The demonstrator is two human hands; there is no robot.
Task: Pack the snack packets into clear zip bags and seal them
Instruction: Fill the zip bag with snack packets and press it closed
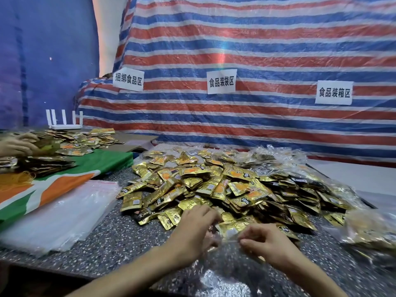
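"Head view: where are the packets [225, 185]?"
"In a big gold pile on the table [120, 239], just past both hands."
"And the bag [225, 264]?"
"Flat on the table, close to the person. One packet lies right at its mouth."
"What about each grip?"
"The right hand [267, 243] pinches the bag's top edge. The left hand [195, 224] curls its fingers round the other side of the mouth. Spare bags [64, 215] lie to the left."
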